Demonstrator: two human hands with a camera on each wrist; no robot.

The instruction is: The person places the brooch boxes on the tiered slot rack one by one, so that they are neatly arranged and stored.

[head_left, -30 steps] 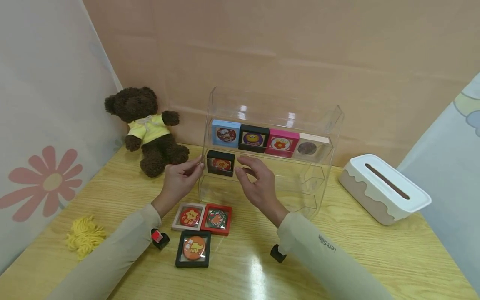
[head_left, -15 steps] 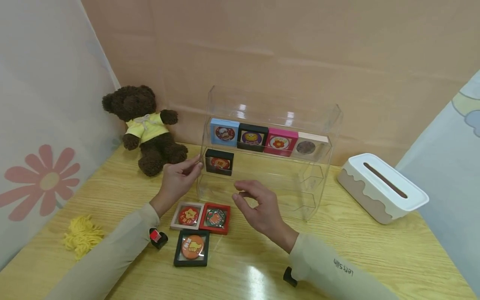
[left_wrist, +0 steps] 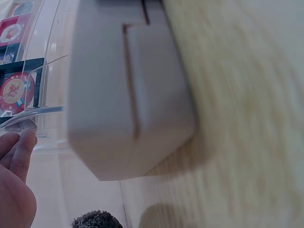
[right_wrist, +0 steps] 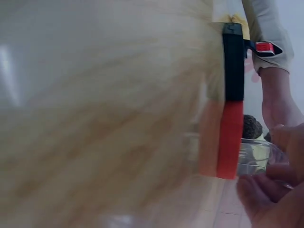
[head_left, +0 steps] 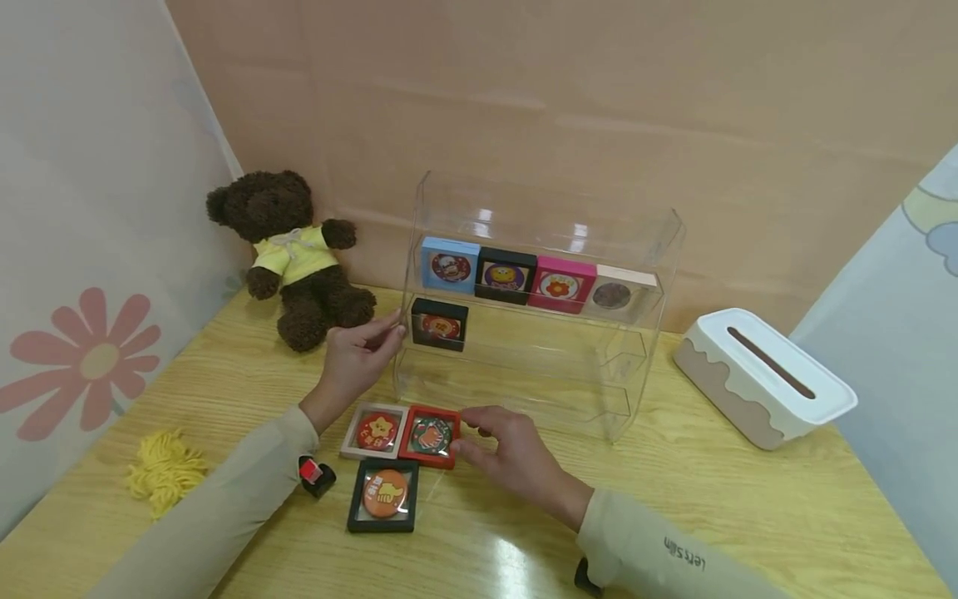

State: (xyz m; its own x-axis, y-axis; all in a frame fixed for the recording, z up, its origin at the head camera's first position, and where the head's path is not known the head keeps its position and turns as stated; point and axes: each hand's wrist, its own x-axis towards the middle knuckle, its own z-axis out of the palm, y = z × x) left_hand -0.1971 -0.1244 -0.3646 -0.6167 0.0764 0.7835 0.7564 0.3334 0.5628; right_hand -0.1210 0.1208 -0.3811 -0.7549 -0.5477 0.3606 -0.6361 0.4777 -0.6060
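One red frame [head_left: 430, 436] is the item under inspection. It lies flat on the table [head_left: 748, 491], nearer than the clear rack [head_left: 539, 362]; its left side is against or just beside the pale frame [head_left: 375, 431], and the black frame [head_left: 383, 496] sits close to its near-left corner.

Right hand [head_left: 516, 453]: thumb and forefinger moderately apart, at the right side of the red frame, forefinger by the far-right corner, thumb nearer. No grip is seen; whether the skin makes contact cannot be told. Left hand [head_left: 358, 366]: thumb and forefinger brought together on the rack's left edge, pinching it, beside the dark boxed frame [head_left: 439, 326] on the shelf.

Handling assessment: the red frame is judged light and stiff, probably plastic. The right wrist view shows a side wall of fair depth, which should give finger pads enough to bear on. The clear face looks glossy and is likely to slip, smudge or scratch; pressing on it is not advised.

Recommended hold: the near and far side walls, toward the right end, where both appear free. The left side offers poor access, and dragging there could disturb the neighbours.
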